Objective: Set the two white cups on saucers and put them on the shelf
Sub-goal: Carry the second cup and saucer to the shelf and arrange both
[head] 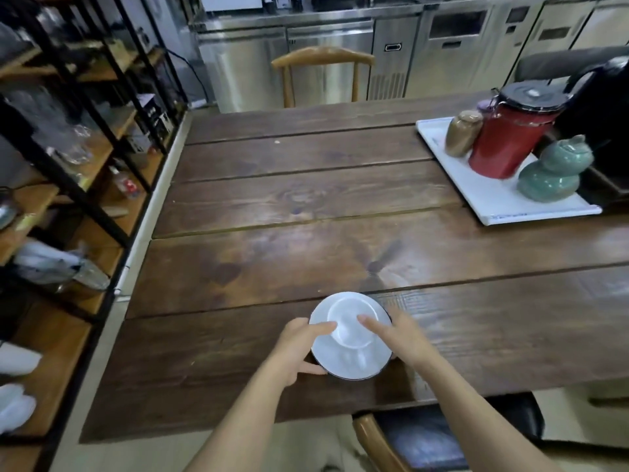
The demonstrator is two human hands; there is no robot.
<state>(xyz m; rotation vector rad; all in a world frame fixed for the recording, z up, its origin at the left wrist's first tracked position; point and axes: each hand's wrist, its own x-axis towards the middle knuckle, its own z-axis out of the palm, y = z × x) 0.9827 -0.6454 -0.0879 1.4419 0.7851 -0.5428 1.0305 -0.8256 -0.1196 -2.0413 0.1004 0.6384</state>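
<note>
Wooden planks make up the table (306,199), my landmark. At its left stands the shelf (68,137); on its far right sits a white tray (493,199) whose edge print is too blurred to read. Near the table's front edge, a white cup (352,321) rests on a saucer (340,361). My left hand (299,349) and right hand (405,338) clasp the saucer's sides. I judge the pair ready to lift level toward the shelf.

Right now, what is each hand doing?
Left hand: gripping the left rim of the saucer with the white cup on it.
Right hand: gripping the saucer's right rim.
</note>
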